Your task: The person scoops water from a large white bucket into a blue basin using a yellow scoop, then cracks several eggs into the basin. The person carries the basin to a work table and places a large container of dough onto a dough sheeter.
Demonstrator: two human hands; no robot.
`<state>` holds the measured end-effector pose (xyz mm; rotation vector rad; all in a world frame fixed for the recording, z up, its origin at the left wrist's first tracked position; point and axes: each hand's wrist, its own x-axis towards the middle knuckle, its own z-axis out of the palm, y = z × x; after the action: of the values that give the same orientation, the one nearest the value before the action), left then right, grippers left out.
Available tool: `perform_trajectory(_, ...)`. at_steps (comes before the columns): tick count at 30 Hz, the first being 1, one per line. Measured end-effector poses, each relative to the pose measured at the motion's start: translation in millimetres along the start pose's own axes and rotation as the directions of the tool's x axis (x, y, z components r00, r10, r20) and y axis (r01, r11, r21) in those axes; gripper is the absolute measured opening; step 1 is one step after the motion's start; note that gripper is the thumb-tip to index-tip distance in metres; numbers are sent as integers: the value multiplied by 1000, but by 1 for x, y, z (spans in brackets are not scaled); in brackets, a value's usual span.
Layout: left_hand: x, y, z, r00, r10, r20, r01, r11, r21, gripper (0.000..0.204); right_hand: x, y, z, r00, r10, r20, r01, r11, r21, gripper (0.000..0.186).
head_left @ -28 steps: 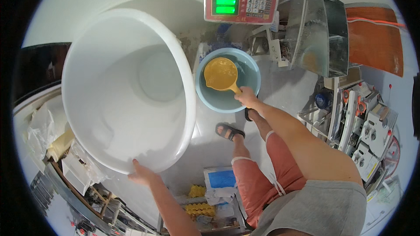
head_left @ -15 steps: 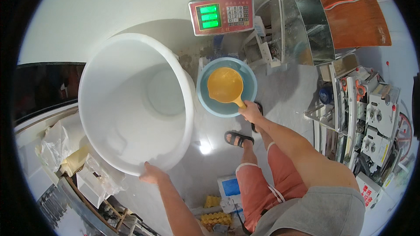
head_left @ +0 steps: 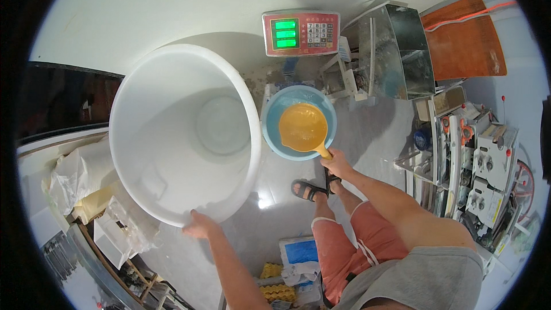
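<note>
My right hand [head_left: 337,163] is wrapped round the handle of a yellow water ladle [head_left: 304,127]. The ladle's bowl is over a light blue basin [head_left: 275,142], covering part of its inside. On the left stands a large white plastic tub [head_left: 155,155], its wide mouth facing me. Fingers of my left hand [head_left: 199,224] grip the tub's near rim. Some pale liquid or residue seems to lie at the bottom of the tub; I cannot tell which.
Behind the basin, a red weighing-scale display [head_left: 301,33] glows green. A metal hopper [head_left: 402,51] and an orange-brown board [head_left: 465,40] stand at the back right. Machinery [head_left: 482,161] lines the right side. Plastic bags [head_left: 86,181] lie left, yellow trays [head_left: 278,290] near my feet.
My right hand has drawn the ladle slightly toward me and to the right over the basin. The left hand keeps its grip on the tub rim. The view has shifted a little.
</note>
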<state>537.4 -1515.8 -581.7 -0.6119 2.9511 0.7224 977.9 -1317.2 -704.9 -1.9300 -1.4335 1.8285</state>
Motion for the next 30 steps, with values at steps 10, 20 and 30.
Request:
perform_trajectory(10, -17, 20, -5, 996, -69, 60, 75, 992, -100, 68, -32, -16, -28, 998, -54, 36, 54, 999, -5, 26)
perform_trajectory(20, -10, 11, -10, 999, -28, 40, 32, 993, -112, 61, -115, -117, -63, 996, -50, 70, 56, 995, -82, 21)
perform_trajectory(30, -9, 21, -14, 994, -98, 49, 100, 994, -33, 69, -212, -252, -101, 995, -54, 87, 80, 943, -324, 25)
